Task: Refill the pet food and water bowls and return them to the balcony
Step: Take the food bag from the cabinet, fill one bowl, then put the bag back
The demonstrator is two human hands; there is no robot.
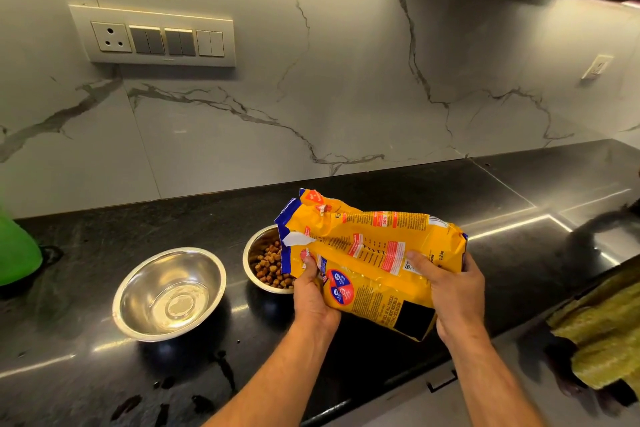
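A yellow pet food bag [374,253] is tipped to the left over a steel bowl [254,246] that holds brown kibble [270,265]. My left hand [313,291] grips the bag near its torn open end. My right hand [450,288] grips the bag's lower end from the right. Part of the kibble bowl is hidden behind the bag. A second steel bowl [138,319] stands to the left on the black countertop [86,253]; its inside looks shiny, and I cannot tell whether it holds water.
A marble-pattern wall with a switch panel [156,36] rises behind the counter. A green object [17,253] sits at the left edge. A yellow-green cloth [602,322] hangs at the counter's right front. An induction hob [502,191] lies flush at the back right.
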